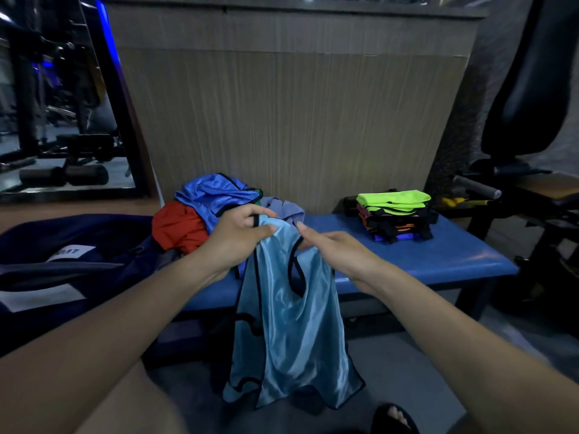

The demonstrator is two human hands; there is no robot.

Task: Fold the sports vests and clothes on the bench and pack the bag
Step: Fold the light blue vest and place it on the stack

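A: Light blue vest up in front of the worktop — left hand pinching one shoulder strap, right hand curled round the neckline trim.

B: Looks satiny, slippery, limp — I'd grip both straps by the black binding.

A: Long axis hangs straight down, neck up, hem toward the floor. Unfolded heap behind, folded stack to the right.
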